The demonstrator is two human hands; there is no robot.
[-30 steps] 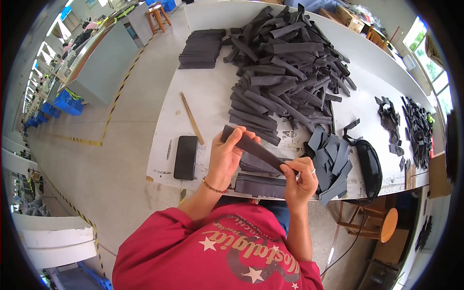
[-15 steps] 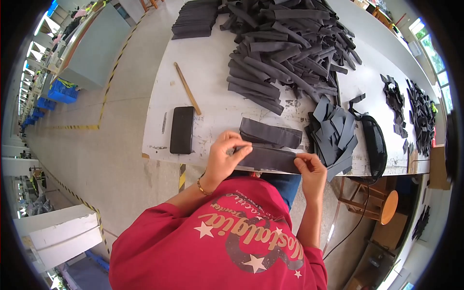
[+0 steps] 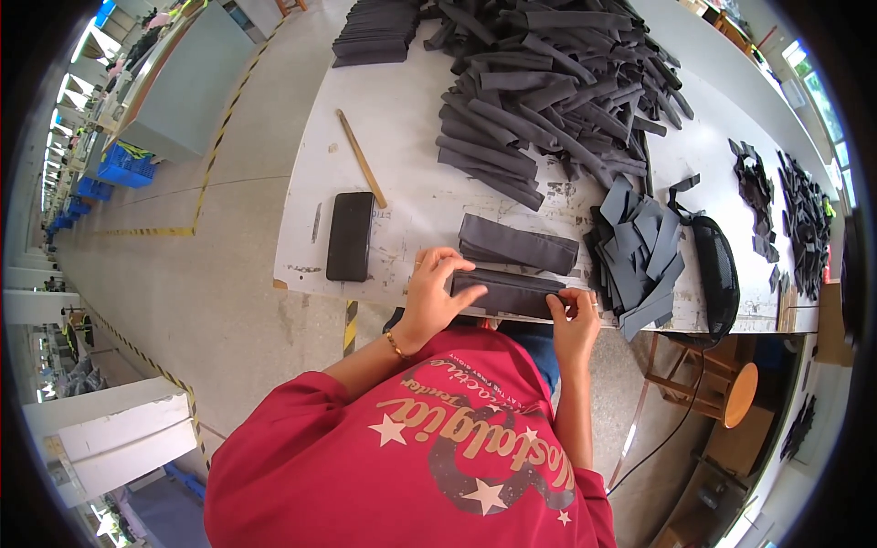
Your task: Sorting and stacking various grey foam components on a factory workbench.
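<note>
A dark grey folded fabric strip [image 3: 512, 294] lies along the table's near edge, right in front of me. At its left end is my left hand [image 3: 435, 294], the thumb and forefinger spread apart and resting at the cloth. My right hand [image 3: 575, 324] pinches the strip's right end between thumb and fingers. Just beyond it lies a small stack of similar dark strips [image 3: 518, 247], slightly fanned. Farther back spreads a big loose heap of dark fabric strips [image 3: 548, 100].
A black phone [image 3: 350, 237] and a thin wooden stick [image 3: 362, 157] lie on the left. Flat grey pieces [image 3: 637, 260] pile up at right, beside a black mesh-covered object [image 3: 714, 279]. A neat strip stack [image 3: 376, 32] sits at the far left; a wooden stool [image 3: 738, 395] stands below the table.
My left thumb and forefinger have parted from their pinch. My right hand has shifted slightly left, still at the strip's right end. The strip now lies flatter, with folded layers showing.
</note>
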